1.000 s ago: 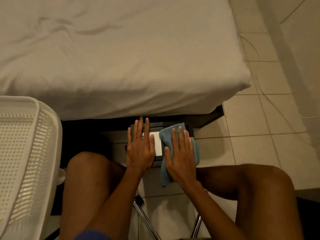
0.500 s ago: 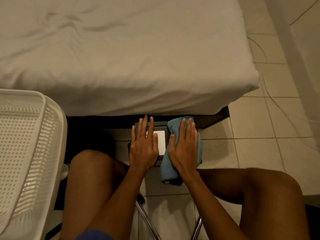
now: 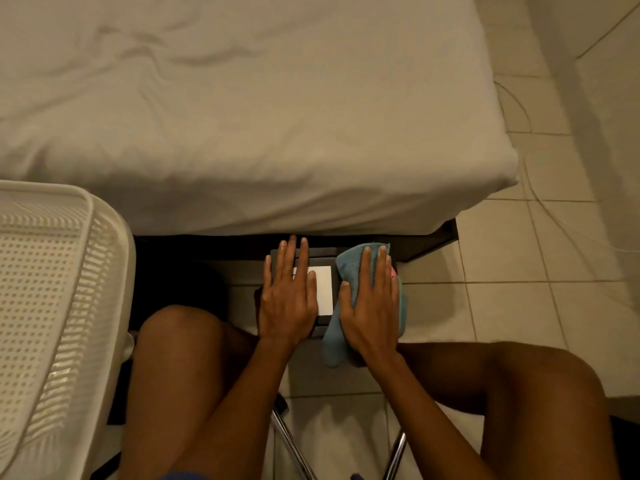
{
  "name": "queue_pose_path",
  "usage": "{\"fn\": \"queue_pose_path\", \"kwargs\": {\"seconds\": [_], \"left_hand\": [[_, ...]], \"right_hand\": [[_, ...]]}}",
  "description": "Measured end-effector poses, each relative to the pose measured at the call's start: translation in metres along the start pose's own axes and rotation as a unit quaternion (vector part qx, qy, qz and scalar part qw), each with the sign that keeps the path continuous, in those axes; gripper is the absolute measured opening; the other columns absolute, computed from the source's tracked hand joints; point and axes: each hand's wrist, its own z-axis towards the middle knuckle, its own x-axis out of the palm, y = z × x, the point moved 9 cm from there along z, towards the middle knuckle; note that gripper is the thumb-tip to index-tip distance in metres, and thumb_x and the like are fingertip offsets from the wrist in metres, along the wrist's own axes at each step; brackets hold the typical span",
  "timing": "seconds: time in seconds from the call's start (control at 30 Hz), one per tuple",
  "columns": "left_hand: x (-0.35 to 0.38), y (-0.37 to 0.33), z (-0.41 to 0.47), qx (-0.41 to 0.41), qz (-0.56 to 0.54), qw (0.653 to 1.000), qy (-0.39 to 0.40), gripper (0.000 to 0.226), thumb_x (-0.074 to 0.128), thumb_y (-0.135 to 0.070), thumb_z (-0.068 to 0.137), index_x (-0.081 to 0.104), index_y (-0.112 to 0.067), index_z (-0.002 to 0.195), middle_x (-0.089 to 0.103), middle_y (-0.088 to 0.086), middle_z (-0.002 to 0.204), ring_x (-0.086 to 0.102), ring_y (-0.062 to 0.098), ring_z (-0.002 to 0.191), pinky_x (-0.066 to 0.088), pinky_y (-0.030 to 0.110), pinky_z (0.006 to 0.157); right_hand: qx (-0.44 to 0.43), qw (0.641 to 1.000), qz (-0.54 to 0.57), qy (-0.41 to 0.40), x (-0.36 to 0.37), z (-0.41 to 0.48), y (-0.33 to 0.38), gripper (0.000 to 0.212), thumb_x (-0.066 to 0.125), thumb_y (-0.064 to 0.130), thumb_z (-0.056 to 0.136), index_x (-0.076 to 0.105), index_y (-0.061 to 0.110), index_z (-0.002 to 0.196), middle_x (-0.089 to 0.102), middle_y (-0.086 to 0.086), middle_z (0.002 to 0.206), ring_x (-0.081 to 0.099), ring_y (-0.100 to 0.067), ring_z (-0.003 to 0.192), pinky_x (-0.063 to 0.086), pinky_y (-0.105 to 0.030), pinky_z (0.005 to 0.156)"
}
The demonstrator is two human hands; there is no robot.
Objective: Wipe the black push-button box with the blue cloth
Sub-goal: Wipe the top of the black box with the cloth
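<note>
The black push-button box (image 3: 322, 256) sits low in front of me between my knees, at the bed's edge; a white label (image 3: 323, 289) shows on its top. My left hand (image 3: 289, 299) lies flat on the box's left half, fingers straight. My right hand (image 3: 372, 303) presses flat on the blue cloth (image 3: 349, 268), which covers the box's right side and hangs down over its near edge. A bit of pink (image 3: 393, 273) peeks out by my right hand's outer edge. Most of the box top is hidden under hands and cloth.
A bed with a white sheet (image 3: 242, 116) fills the space ahead, its dark frame (image 3: 446, 233) just behind the box. A white perforated plastic basket (image 3: 52, 306) stands at my left. Tiled floor (image 3: 519, 289) lies to the right, with a thin cable (image 3: 519, 109). Chrome chair legs (image 3: 294, 448) show below.
My right hand has slid the blue cloth away from me, toward the far edge of the box. The left hand has stayed flat on the box's left side.
</note>
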Motion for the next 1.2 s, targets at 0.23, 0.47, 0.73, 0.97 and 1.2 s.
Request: {"fn": "queue_pose_path", "kwargs": {"seconds": [0.23,0.47,0.73,0.97,1.2], "left_hand": [[-0.001,0.000,-0.001,-0.003,-0.006,1.000,-0.007,0.057,0.020,-0.034,0.104,0.009,-0.020,0.158,0.010,0.005,0.166,0.001,0.017,0.154,0.010,0.045,0.125],[-0.001,0.002,-0.004,-0.007,-0.009,1.000,-0.004,0.056,0.023,-0.032,0.105,0.010,-0.021,0.158,0.009,0.003,0.166,0.000,0.016,0.154,0.009,0.044,0.125],[0.002,0.004,0.001,-0.008,0.006,1.000,-0.006,0.056,0.019,-0.033,0.104,0.010,-0.021,0.158,0.011,0.003,0.166,0.001,0.016,0.154,0.006,0.043,0.126],[0.000,0.004,0.002,-0.007,0.009,1.000,-0.026,0.056,0.023,-0.031,0.104,0.012,-0.020,0.157,0.012,0.003,0.166,0.004,0.017,0.154,0.010,0.044,0.125],[0.001,0.001,0.000,-0.009,0.004,1.000,-0.016,0.056,0.021,-0.031,0.104,0.012,-0.018,0.157,0.012,0.003,0.166,0.002,0.016,0.154,0.011,0.043,0.125]], "right_hand": [[-0.070,0.997,-0.022,0.018,0.005,0.006,0.005,0.068,0.030,0.049,0.098,0.012,0.023,0.158,0.008,-0.009,0.167,0.003,-0.024,0.154,0.011,-0.049,0.124],[-0.107,0.993,-0.031,0.048,0.009,-0.020,0.011,0.066,0.026,0.049,0.101,0.008,0.024,0.159,0.003,-0.007,0.167,-0.003,-0.022,0.154,0.007,-0.047,0.124],[-0.069,0.996,-0.043,0.031,0.010,0.005,0.019,0.064,0.026,0.045,0.102,0.007,0.022,0.159,0.001,-0.007,0.167,-0.002,-0.025,0.154,0.004,-0.045,0.125],[-0.002,0.999,-0.038,-0.002,0.000,0.029,0.015,0.060,0.025,0.042,0.103,0.019,0.017,0.157,0.015,-0.010,0.165,0.005,-0.028,0.154,0.014,-0.049,0.123],[-0.053,0.998,-0.019,0.019,0.003,0.013,0.003,0.060,0.025,0.044,0.103,0.014,0.022,0.158,0.006,-0.006,0.167,0.001,-0.023,0.154,0.011,-0.047,0.124]]}}
